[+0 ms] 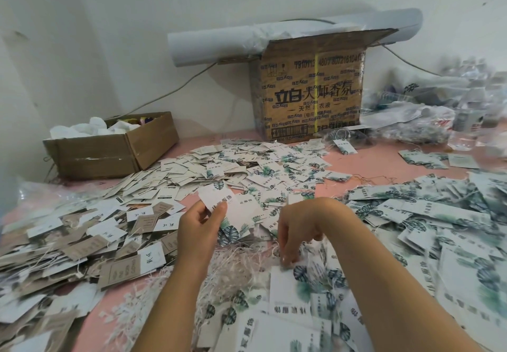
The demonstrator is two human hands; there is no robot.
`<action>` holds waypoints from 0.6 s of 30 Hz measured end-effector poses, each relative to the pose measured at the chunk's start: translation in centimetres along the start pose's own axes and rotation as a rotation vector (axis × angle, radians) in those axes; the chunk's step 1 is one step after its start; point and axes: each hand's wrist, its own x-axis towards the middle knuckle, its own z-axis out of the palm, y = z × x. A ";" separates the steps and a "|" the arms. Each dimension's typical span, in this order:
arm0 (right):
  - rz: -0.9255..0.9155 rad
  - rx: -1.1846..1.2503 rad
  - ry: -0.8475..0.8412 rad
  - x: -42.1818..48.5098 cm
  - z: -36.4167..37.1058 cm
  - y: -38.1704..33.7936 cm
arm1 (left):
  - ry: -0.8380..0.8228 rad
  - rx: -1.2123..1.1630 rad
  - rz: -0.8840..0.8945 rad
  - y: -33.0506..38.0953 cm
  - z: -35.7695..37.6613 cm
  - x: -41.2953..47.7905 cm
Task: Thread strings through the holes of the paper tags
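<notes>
My left hand [199,225] holds up white paper tags with green leaf print [233,211], thumb pinching them at the lower edge, above the middle of the pink table. My right hand [297,231] reaches down with curled fingers into a heap of thin white strings [241,266] beside a large leaf-print tag [288,285]; the fingertips pinch at strings there. Whether a string passes through the held tags' hole is hidden.
Loose tags cover the pink table [375,159]: brown and white ones [82,242] at left, leaf-print ones [439,214] at right and centre back. A small open carton [109,148] stands back left, a tall printed carton [310,99] at the back, plastic bags [439,110] back right.
</notes>
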 end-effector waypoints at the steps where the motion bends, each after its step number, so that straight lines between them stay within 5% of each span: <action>1: 0.005 0.001 -0.007 -0.1 0.0 -0.1 | -0.009 0.003 -0.001 0.0 0.0 0.0; 7: -0.030 0.116 0.435 -0.1 -0.4 -0.5 | -0.039 0.053 0.014 0.1 0.3 0.0; 18: -0.338 0.442 0.729 -2.0 -1.3 -2.3 | -0.165 -0.014 0.022 1.7 0.8 -0.6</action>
